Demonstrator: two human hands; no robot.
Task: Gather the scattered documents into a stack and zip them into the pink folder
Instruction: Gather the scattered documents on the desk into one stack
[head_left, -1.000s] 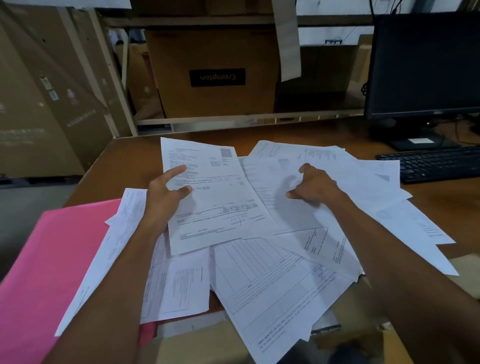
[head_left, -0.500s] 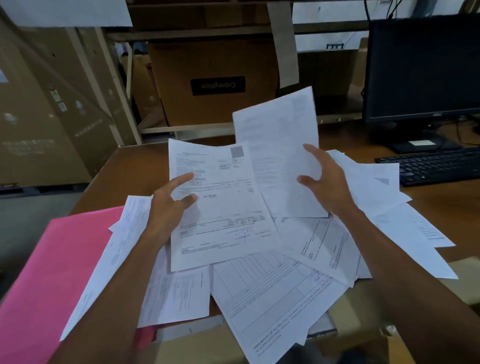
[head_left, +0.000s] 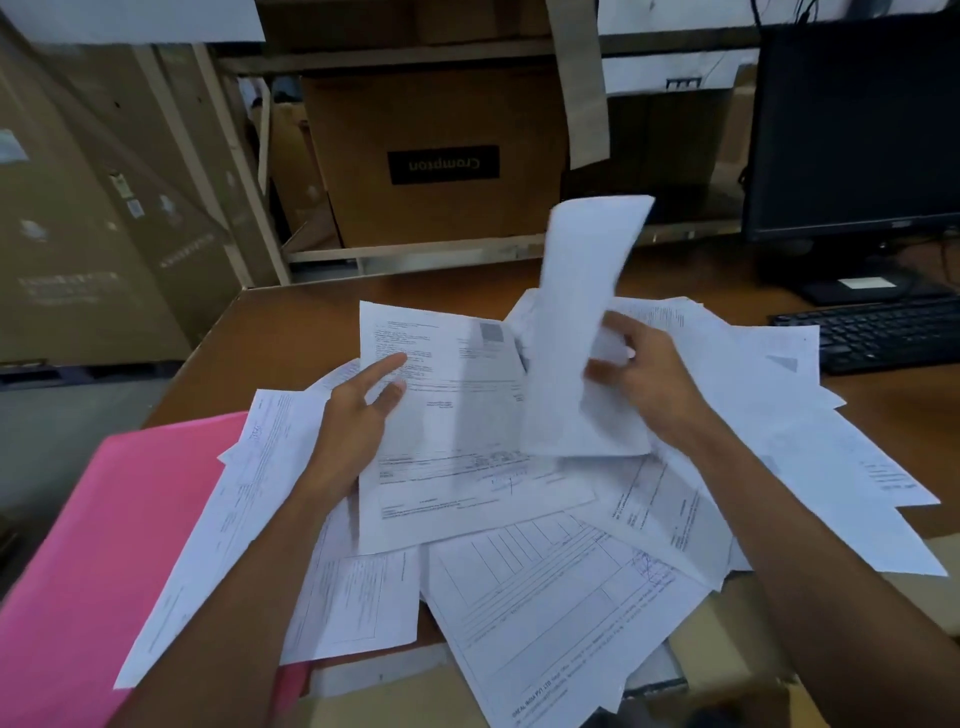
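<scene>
Now the right hand pinches its sheet swung edge-on; left hand still clamps the printed page.

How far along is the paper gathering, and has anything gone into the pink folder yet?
Barely started. Done: no stack shows; loose documents lie scattered over the desk. In hand: the left hand holds a printed sheet while the right hand holds up a second sheet beside it. Left: gather the rest, load the pink folder, which lies partly under papers, and zip it.
</scene>
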